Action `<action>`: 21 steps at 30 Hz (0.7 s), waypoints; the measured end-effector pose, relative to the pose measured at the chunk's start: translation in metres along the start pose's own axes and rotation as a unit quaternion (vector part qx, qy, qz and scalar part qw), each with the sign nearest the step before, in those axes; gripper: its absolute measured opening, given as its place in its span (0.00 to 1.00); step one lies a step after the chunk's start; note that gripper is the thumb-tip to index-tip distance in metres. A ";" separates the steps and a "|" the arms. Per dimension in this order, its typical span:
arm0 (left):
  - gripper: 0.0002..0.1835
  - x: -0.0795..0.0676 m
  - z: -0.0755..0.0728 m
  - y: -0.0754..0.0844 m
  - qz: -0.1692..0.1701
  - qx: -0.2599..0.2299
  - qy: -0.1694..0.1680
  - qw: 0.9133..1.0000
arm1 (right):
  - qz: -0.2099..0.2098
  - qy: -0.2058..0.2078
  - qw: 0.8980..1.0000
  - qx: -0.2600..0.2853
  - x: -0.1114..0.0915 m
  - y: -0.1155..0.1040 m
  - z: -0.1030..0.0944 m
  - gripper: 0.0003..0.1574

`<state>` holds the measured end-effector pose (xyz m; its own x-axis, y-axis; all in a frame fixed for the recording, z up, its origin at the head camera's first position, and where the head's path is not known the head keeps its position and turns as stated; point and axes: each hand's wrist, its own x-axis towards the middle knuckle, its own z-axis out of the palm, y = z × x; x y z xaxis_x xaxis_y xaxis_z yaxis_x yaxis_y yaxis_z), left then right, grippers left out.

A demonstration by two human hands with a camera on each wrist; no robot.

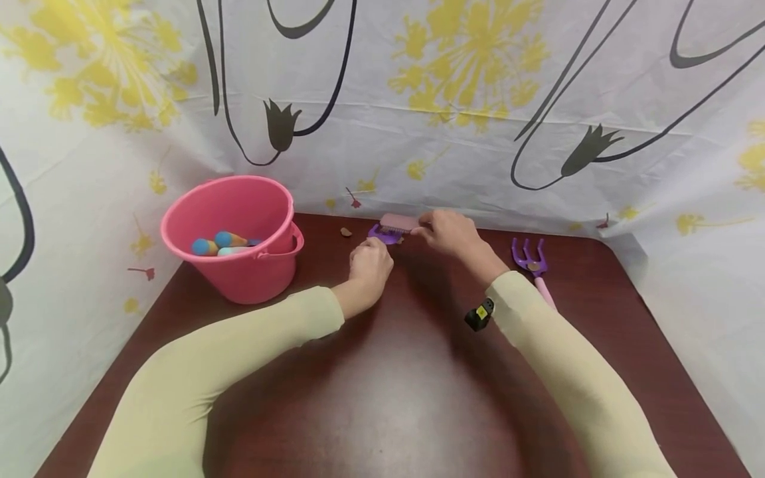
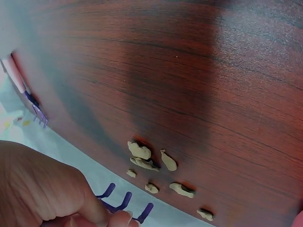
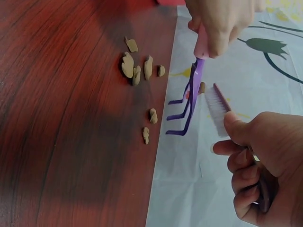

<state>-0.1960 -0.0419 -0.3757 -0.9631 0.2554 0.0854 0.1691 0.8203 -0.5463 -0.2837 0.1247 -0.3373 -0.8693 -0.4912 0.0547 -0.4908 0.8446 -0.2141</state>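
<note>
My left hand (image 1: pixel 368 269) grips the pink handle of a small hand rake with purple tines (image 3: pixel 182 118). In the right wrist view the tines point left, above the table's edge area. My right hand (image 3: pixel 265 165) pinches a pink brush (image 3: pixel 221 99), its pale bristles facing the rake. From the head view, the brush head lies just over the purple rake head. A small brown piece (image 3: pixel 202 88) shows between rake and brush; whether it touches either, I cannot tell. Several tan, irregular lumps (image 2: pixel 169 161) lie on the table near the tines.
A pink bucket (image 1: pixel 281 265) on the left holds blue-and-orange-ended things (image 1: pixel 206 247). A second purple hand rake (image 1: pixel 530 263) lies at the right, a round brown piece on it. A patterned white cloth (image 1: pixel 382 153) hangs behind the dark red wooden table (image 1: pixel 382 398).
</note>
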 end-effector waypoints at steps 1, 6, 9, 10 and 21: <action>0.18 0.000 0.000 0.000 0.000 -0.001 0.000 1.000 | 0.004 0.005 1.000 -0.002 -0.001 0.002 0.000 0.21; 0.18 -0.001 -0.001 0.000 0.003 0.001 0.000 1.000 | 0.026 0.030 0.999 0.001 -0.004 0.008 -0.002 0.19; 0.18 -0.001 -0.002 -0.001 0.004 -0.003 0.004 1.000 | 0.037 0.035 0.999 0.002 -0.006 0.010 -0.005 0.17; 0.18 -0.001 -0.002 -0.001 0.003 -0.005 0.005 1.000 | 0.039 0.037 0.999 0.001 -0.006 0.010 -0.005 0.17; 0.18 -0.002 0.002 -0.007 -0.007 -0.023 0.026 0.999 | 0.035 0.035 0.998 0.024 -0.013 0.016 -0.007 0.18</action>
<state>-0.1955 -0.0488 -0.3739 -0.9535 0.2690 0.1359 0.1668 0.8464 -0.5057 -0.2804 0.1465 -0.3342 -0.9039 -0.4142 0.1065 -0.4273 0.8640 -0.2663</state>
